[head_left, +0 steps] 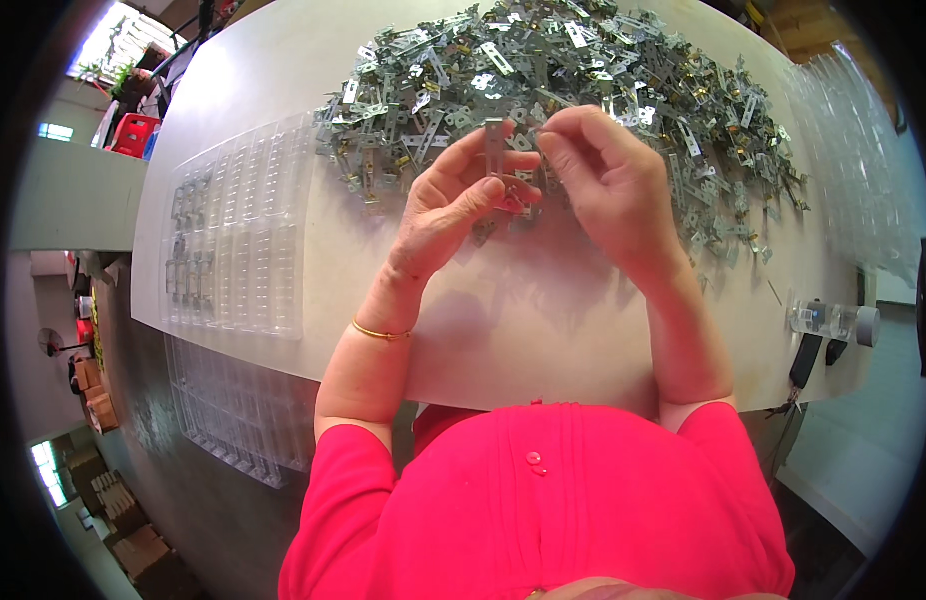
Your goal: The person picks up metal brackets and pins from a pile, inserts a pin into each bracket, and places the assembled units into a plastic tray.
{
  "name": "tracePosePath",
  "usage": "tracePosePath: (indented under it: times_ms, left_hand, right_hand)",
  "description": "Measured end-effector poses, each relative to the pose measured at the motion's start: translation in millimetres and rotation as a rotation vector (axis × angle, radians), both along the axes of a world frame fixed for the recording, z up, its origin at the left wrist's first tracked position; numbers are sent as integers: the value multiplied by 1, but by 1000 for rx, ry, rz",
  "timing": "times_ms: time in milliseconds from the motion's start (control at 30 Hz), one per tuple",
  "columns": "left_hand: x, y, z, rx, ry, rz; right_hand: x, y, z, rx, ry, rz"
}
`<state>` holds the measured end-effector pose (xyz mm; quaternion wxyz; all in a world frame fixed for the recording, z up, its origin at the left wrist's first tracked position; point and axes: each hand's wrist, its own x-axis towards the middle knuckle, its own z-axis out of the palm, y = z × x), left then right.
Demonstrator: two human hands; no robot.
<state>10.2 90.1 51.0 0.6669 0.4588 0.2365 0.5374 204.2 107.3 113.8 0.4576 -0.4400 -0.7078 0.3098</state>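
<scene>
My left hand (451,205) pinches a small flat metal bracket (495,148) with a long slot, held upright between thumb and fingers. Close to its right, my right hand (613,180) is raised with thumb and forefinger pressed together. Whatever sits in that pinch is too small to make out. Both hands hover at the near edge of a large pile of loose metal brackets (433,85), silvery with some brass-coloured bits. To the left lies a clear plastic tray (253,240) with rows of slots; several metal pieces stand in its left columns.
Clear plastic trays (853,165) are stacked at the table's right side. A clear bottle (828,322) with a grey cap lies at the right edge, near a black strap-like item (805,362). More clear trays (238,410) sit below the white table's (503,350) left front edge.
</scene>
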Motion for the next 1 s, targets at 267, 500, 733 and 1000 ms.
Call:
tracePosePath:
  times_ms: [267, 500, 733, 1000]
  left_hand:
    - [-4, 4, -14, 10, -64, 73]
    - [-4, 4, -12, 20, -44, 96]
    - [-2, 3, -16, 50, -1, 103]
    - [-2, 4, -12, 24, 41, 116]
  right_hand:
    - [-4, -9, 1, -21, -156, 84]
    - [-4, -11, 2, 54, -268, 57]
    - [-8, -11, -4, 154, -276, 39]
    - [-9, -10, -3, 147, -331, 66]
